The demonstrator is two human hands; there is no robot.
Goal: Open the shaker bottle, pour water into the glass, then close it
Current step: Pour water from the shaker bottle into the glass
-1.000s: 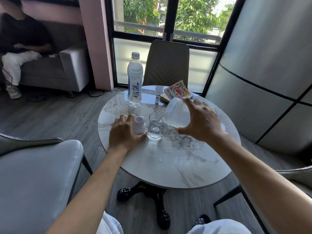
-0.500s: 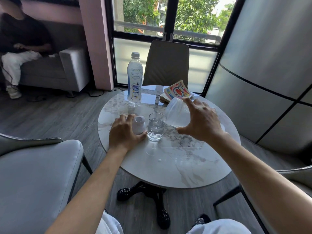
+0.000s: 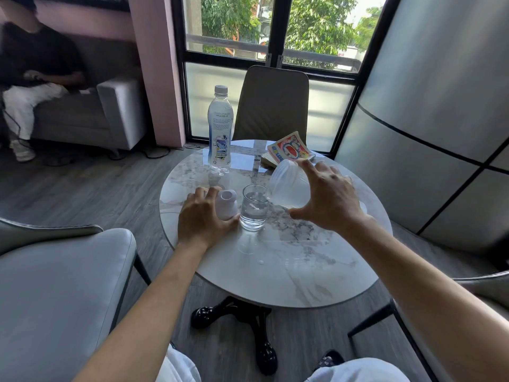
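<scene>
My right hand [image 3: 329, 199] grips the translucent white shaker bottle [image 3: 287, 186], tipped on its side with its mouth over the rim of the clear glass [image 3: 253, 208]. The glass stands on the round marble table [image 3: 275, 266] and holds water well up its height. Just left of the glass, my left hand [image 3: 202, 219] rests on the table, fingers wrapped around the shaker's white lid [image 3: 227, 204].
A capped plastic water bottle [image 3: 219, 128] stands at the table's far left. A colourful book [image 3: 289, 148] lies at the far side behind the shaker. Chairs surround the table: one opposite [image 3: 272, 103], one near left [image 3: 60, 293]. A person sits on the sofa far left.
The shaker stays tipped over the glass and the water level in the glass has risen. Both hands have barely moved.
</scene>
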